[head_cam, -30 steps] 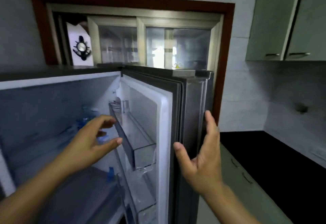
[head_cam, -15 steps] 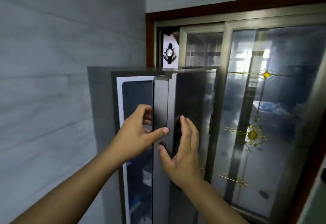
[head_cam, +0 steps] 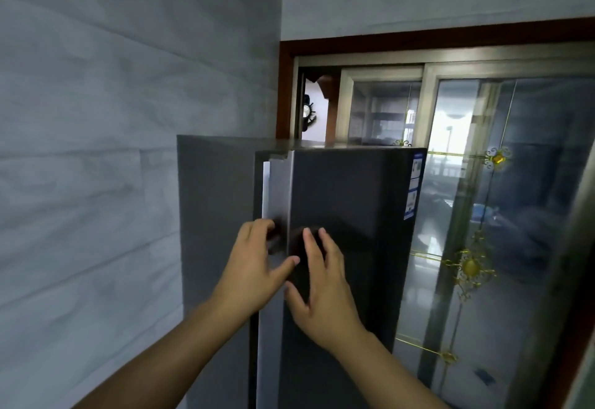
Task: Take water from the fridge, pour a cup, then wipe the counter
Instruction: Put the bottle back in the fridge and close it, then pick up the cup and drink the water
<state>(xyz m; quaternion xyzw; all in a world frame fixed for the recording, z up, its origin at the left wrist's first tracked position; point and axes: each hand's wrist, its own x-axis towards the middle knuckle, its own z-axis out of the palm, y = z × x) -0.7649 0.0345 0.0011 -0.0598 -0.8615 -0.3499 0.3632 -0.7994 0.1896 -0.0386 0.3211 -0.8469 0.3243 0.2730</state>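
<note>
The dark grey fridge (head_cam: 215,215) stands against the left wall. Its upper door (head_cam: 354,199) is almost shut, with only a thin white strip of the inside (head_cam: 266,189) showing along the door's left edge. My left hand (head_cam: 254,267) grips that edge, fingers curled round it and thumb on the front. My right hand (head_cam: 325,289) lies flat on the door front just to the right, fingers spread, holding nothing. No water bottle, cup or cloth is in view.
A pale tiled wall (head_cam: 96,151) fills the left. Right of the fridge is a glass sliding door (head_cam: 515,215) with gold ornaments in a brown wooden frame. A blue and white label (head_cam: 413,186) runs down the fridge door's right edge.
The fridge door has swung from wide open to almost shut. My left hand left the inside and took the door's edge. My right hand moved onto the door front.
</note>
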